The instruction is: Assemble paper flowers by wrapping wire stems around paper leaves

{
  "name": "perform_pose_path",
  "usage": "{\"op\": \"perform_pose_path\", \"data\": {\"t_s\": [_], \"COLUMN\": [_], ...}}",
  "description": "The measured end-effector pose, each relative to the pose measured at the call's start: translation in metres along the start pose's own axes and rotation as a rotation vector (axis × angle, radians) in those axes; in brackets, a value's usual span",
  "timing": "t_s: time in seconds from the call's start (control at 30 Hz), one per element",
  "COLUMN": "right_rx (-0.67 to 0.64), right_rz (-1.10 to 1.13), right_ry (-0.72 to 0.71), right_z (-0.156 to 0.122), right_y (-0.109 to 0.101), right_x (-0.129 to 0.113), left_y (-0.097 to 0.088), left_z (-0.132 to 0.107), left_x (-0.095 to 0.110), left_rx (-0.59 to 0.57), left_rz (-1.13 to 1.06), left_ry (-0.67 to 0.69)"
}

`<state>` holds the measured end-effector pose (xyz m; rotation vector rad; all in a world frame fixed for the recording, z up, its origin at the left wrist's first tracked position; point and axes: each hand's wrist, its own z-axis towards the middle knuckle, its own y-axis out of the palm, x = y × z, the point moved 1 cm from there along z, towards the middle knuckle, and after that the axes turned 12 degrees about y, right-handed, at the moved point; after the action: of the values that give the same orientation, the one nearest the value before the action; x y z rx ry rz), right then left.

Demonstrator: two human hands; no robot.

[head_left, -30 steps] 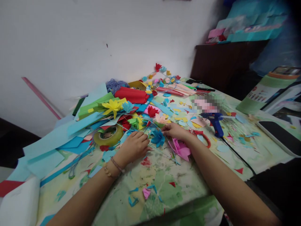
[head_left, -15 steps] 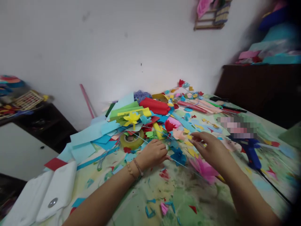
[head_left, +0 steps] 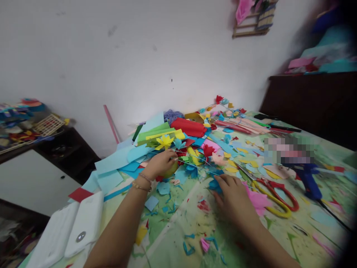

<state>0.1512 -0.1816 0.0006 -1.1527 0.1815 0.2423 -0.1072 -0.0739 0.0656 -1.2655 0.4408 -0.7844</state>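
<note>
My left hand (head_left: 160, 163) is closed in a pinch on a thin pale string (head_left: 192, 165) above the paper pile. The string stretches across to my right hand (head_left: 232, 191), whose thumb and fingers are closed around a blue paper flower (head_left: 214, 185). Near the string lie another blue paper flower (head_left: 192, 171), a red flower (head_left: 208, 150) and a peach flower (head_left: 219, 159). A yellow paper flower (head_left: 165, 142) sits just beyond my left hand, which partly hides a roll of tape (head_left: 170, 170). Beside my right hand rests a pink paper flower (head_left: 258, 201).
Scissors (head_left: 275, 190) with red and yellow handles lie right of my right hand. Farther right is a blue glue gun (head_left: 308, 180) with its cord. Red crepe paper (head_left: 188, 127) and light blue sheets (head_left: 119, 158) are piled at the back. A white case (head_left: 83, 227) lies at left.
My left hand has moved up and away to the left along the string. My right hand has come down and nearer, onto the blue flower, uncovering the scissors.
</note>
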Motion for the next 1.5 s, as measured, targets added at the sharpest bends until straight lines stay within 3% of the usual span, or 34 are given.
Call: {"op": "perform_pose_path", "data": {"t_s": [0.13, 0.33, 0.43, 0.53, 0.77, 1.0, 1.27, 1.5], "right_rx": [0.059, -0.131, -0.109, -0.071, -0.176, -0.233, -0.339, -0.449], "right_rz": [-0.037, -0.064, -0.059, -0.043, -0.05, 0.036, 0.15, 0.313], "right_ry": [0.077, 0.049, 0.055, -0.002, -0.014, 0.051, 0.106, 0.182], "right_z": [0.005, 0.022, 0.028, 0.026, 0.016, 0.02, 0.02, -0.007], "right_y": [-0.007, -0.016, -0.023, -0.03, -0.03, -0.025, -0.031, -0.032], "right_x": [-0.005, -0.012, -0.018, -0.025, -0.032, -0.034, -0.03, -0.042], "left_y": [0.008, 0.02, 0.024, 0.023, 0.017, 0.011, -0.004, -0.006], "left_z": [-0.002, -0.001, -0.001, -0.002, -0.006, -0.017, -0.017, -0.012], "left_x": [-0.017, -0.025, -0.027, -0.029, -0.033, -0.042, -0.035, -0.024], "left_rx": [-0.026, -0.022, -0.008, 0.022, 0.044, -0.064, -0.12, -0.217], "left_rz": [-0.043, -0.102, -0.137, -0.182, -0.297, -0.423, -0.487, -0.527], "left_ry": [-0.014, -0.031, -0.045, -0.069, -0.198, -0.265, -0.114, 0.059]}}
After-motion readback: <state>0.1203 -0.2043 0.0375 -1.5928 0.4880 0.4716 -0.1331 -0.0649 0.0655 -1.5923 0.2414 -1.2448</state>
